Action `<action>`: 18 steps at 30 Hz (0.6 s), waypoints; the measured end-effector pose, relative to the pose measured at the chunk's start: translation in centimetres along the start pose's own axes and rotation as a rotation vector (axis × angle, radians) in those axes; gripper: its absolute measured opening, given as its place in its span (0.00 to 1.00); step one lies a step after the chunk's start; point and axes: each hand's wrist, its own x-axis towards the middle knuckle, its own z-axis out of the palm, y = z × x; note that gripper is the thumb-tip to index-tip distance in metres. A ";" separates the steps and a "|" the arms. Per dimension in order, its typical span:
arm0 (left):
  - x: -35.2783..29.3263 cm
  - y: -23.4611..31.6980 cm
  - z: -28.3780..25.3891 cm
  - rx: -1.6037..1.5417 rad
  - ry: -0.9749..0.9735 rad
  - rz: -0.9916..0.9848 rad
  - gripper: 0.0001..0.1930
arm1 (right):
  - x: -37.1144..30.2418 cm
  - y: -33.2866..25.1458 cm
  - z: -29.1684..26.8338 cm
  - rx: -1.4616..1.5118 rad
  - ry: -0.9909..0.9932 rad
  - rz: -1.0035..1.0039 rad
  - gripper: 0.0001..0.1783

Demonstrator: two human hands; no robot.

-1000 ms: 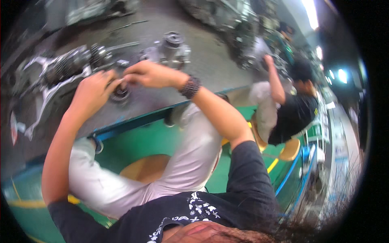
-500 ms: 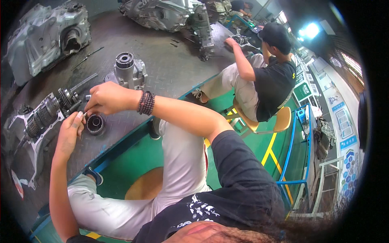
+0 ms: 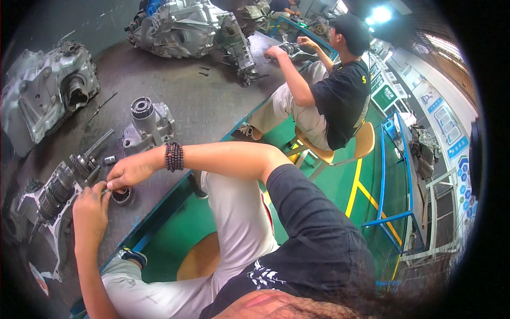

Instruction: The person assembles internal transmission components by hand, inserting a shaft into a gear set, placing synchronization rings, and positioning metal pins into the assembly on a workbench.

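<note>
My left hand (image 3: 91, 212) and my right hand (image 3: 132, 169) meet fingertip to fingertip above the metal bench. Both are closed in a pinch around something too small and hidden to name. Just below my right fingers stands a dark toothed ring (image 3: 122, 198), partly covered by them. A short metal cylinder (image 3: 110, 159) lies on the bench beyond my right hand. To the left of my hands is a gear shaft assembly (image 3: 56, 194) seated in a light metal bracket plate (image 3: 51, 242). Behind my right wrist a grey metal housing (image 3: 151, 126) stands upright with a toothed collar on top.
A large gearbox casing (image 3: 48, 95) sits at the far left, a thin rod (image 3: 100, 110) beside it. More casings (image 3: 178, 29) stand at the back. Along the bench a co-worker (image 3: 340, 85) sits on a wooden chair (image 3: 361, 146). A blue bench edge (image 3: 159, 215) runs between my legs and the tabletop.
My hands have drawn closer together, and my right fingers now overlap the toothed ring. The short cylinder shows more fully. The view has shifted, and the co-worker's hands have moved apart from their earlier place.
</note>
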 end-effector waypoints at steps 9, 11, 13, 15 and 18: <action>-1.7 1.4 0.3 -0.075 -0.023 -0.041 0.12 | -0.5 -0.8 2.4 -0.707 0.267 -0.447 0.17; -2.1 1.4 1.3 -0.276 -0.002 -0.165 0.18 | -0.2 0.2 2.5 -0.758 0.277 -0.491 0.17; -2.6 0.8 1.9 -0.621 -0.098 -0.400 0.20 | 0.3 1.3 2.6 -0.812 0.288 -0.533 0.17; -3.5 -0.4 2.9 -1.048 -0.240 -0.739 0.23 | 0.7 2.2 2.9 -0.836 0.320 -0.614 0.18; -2.7 0.0 2.0 -0.692 -0.272 -0.670 0.22 | 0.9 2.3 3.1 -0.726 0.336 -0.493 0.19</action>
